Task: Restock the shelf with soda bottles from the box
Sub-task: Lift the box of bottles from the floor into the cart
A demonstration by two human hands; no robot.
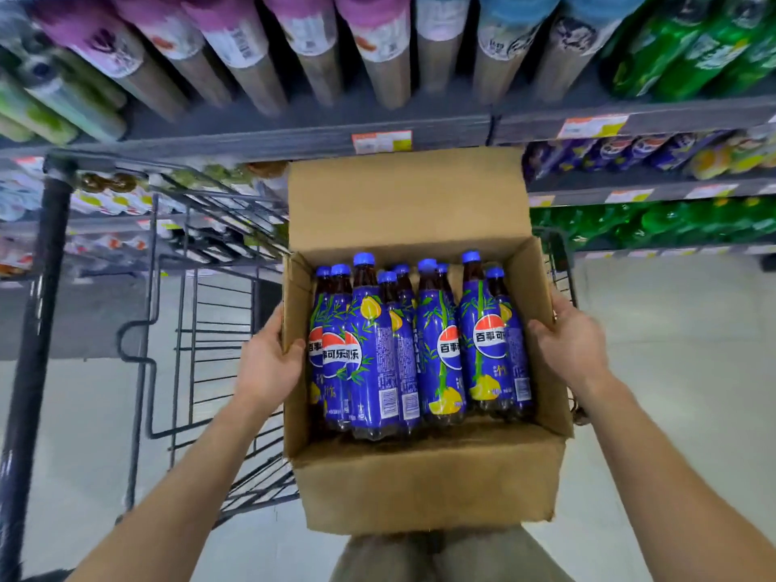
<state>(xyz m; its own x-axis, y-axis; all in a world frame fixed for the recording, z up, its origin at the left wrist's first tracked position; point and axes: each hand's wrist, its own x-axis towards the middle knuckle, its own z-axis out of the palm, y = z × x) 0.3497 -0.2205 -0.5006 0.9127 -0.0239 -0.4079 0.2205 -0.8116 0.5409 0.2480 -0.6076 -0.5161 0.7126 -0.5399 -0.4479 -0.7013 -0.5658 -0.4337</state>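
Soda bottles (420,350) with blue caps lie packed side by side in an open cardboard box (424,480). The left hand (268,363) presses on the box's left wall with fingers curled over the edge. The right hand (567,342) grips the right wall the same way. Full bottles look heavy, and the smooth plastic may be slippery. Grab one around its fat middle. A wire cart (201,329) stands beside the box, and the shelf (588,191) with matching bottles is just beyond.

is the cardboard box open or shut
Open. The cardboard box has its flaps folded out, and the blue-capped soda bottles inside are in plain sight.
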